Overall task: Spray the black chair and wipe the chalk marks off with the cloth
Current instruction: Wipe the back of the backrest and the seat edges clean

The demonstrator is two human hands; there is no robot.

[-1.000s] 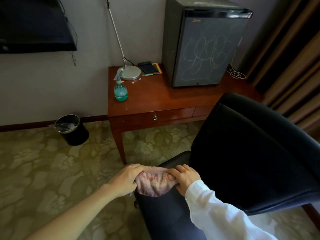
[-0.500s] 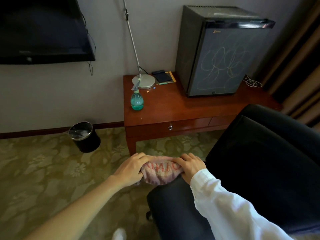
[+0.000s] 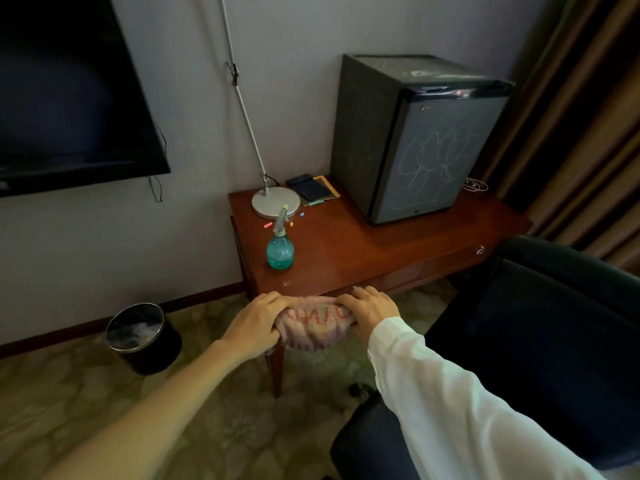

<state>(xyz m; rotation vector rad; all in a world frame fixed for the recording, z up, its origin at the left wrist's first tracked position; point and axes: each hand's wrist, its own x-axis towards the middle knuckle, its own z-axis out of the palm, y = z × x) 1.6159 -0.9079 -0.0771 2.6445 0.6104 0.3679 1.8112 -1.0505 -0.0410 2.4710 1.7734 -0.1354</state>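
Here, the left hand and the right hand both grip the pink cloth, one at each end, and it hangs bunched between them in front of the near edge of the brown worktop. The black chair is on the right, just beside the white-sleeved right arm, and the cloth is apart from it. A green bottle stands upright on the worktop near its left front corner, a fridge with chalk scribbles stands further right, and a bin sits on the floor at left.
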